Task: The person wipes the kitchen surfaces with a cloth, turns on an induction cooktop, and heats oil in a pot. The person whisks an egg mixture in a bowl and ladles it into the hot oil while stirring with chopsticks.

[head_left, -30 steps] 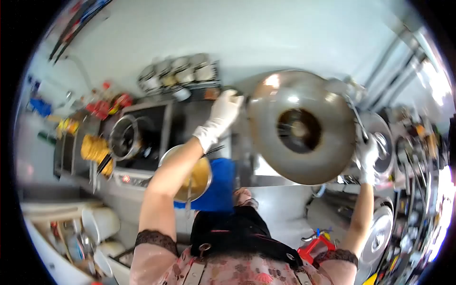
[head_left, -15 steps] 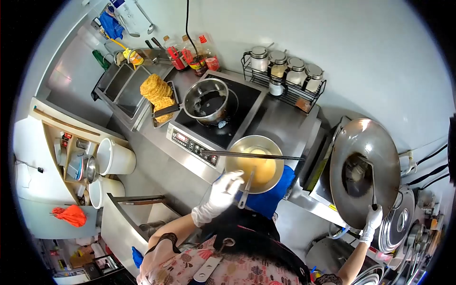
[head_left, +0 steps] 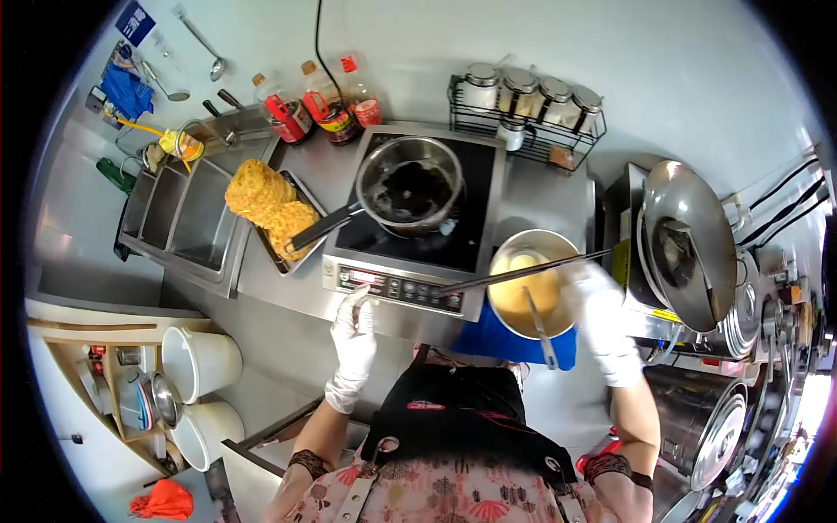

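My left hand (head_left: 353,344), in a white glove, is at the front edge of the induction cooker (head_left: 475,228), its fingers bunched near the control panel (head_left: 397,289). A handled steel pot (head_left: 410,183) with dark contents stands on the cooker. My gloved right hand (head_left: 600,318) is blurred beside a steel bowl (head_left: 549,328) of yellow liquid; what its fingers do is unclear. Long dark chopsticks (head_left: 523,272) lie across the bowl, their right end near that hand. A ladle-like utensil (head_left: 540,327) rests in the bowl, over a blue cloth (head_left: 471,342).
Fried noodle cakes (head_left: 260,193) sit on a tray left of the pot. Sauce bottles (head_left: 331,113) and a rack of jars (head_left: 523,118) stand along the wall. A wok (head_left: 689,196) with a spatula (head_left: 704,279) is at the right, sinks (head_left: 200,228) at the left.
The view has swung left. My right hand has let go of the spatula in the wok and come to the bowl. My left hand has moved from beside the bowl to the cooker's panel.
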`<state>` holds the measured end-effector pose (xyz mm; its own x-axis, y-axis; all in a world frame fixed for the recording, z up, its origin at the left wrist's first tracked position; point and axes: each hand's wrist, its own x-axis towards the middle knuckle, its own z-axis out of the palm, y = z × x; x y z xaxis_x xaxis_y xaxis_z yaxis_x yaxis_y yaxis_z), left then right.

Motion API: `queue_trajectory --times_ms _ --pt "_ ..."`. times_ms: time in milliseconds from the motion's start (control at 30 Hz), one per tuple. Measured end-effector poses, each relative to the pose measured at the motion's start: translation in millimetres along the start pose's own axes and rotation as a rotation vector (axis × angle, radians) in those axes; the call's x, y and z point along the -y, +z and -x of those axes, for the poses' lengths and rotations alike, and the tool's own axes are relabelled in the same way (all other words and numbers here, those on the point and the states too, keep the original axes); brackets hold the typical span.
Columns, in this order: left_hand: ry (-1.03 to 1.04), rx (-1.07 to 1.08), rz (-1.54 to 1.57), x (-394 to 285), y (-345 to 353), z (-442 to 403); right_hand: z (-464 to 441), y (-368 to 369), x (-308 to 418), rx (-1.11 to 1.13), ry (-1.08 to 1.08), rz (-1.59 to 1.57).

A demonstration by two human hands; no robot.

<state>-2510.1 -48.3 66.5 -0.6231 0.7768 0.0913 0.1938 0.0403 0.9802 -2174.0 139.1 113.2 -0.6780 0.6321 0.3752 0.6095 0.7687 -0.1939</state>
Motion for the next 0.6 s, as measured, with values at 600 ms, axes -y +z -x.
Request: queue_trajectory --times_ms 600 --pt "0.519 -0.181 -0.835 -12.7 -95.0 -109.3 -99.3 -80.8 88.4 -0.454 0.261 -0.57"
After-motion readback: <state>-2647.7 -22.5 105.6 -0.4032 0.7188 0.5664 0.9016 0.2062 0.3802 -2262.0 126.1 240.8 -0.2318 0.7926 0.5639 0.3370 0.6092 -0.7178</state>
